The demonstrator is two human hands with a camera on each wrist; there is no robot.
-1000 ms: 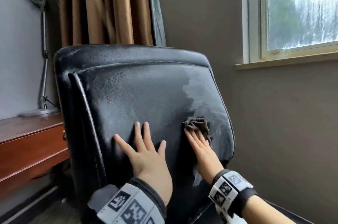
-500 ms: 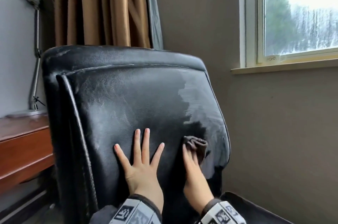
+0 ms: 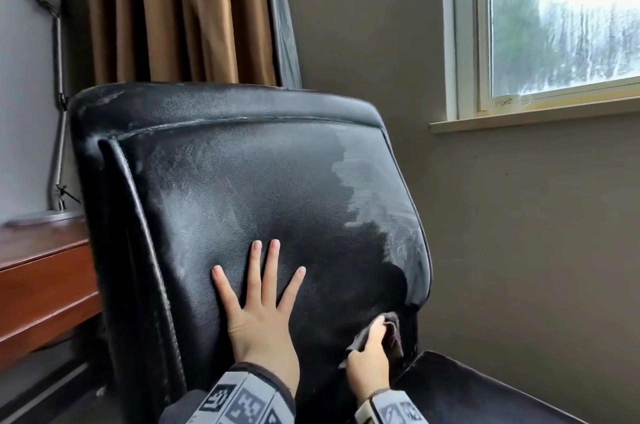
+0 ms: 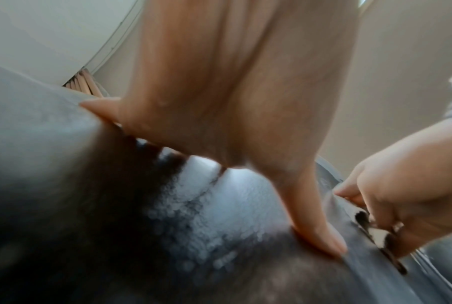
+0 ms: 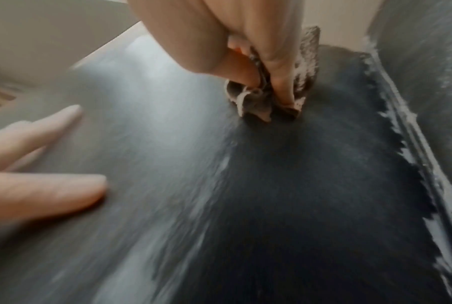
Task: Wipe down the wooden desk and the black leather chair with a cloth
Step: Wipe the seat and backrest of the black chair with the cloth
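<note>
The black leather chair [image 3: 242, 181] fills the head view, its backrest dusty grey at the upper right and dark where wiped. My left hand [image 3: 259, 306] lies flat on the lower backrest with fingers spread; the left wrist view shows this left hand [image 4: 232, 123] pressed on the leather. My right hand [image 3: 369, 354] grips a bunched dark grey cloth [image 3: 393, 333] against the backrest's lower right corner, just above the seat [image 3: 467, 389]. In the right wrist view my right hand [image 5: 245, 51] pinches the cloth [image 5: 261, 102] on the leather. The wooden desk [image 3: 41, 278] stands at the left.
A silver desk lamp [image 3: 57, 94] stands on the desk behind the chair. Brown curtains [image 3: 173, 8] hang beyond the backrest. A window [image 3: 561, 18] with a sill is at the upper right above a bare grey wall [image 3: 536, 250].
My right hand has dragged the cloth down the right side of the backrest to its lower corner, leaving a darker wiped strip. The left hand has stayed flat on the leather.
</note>
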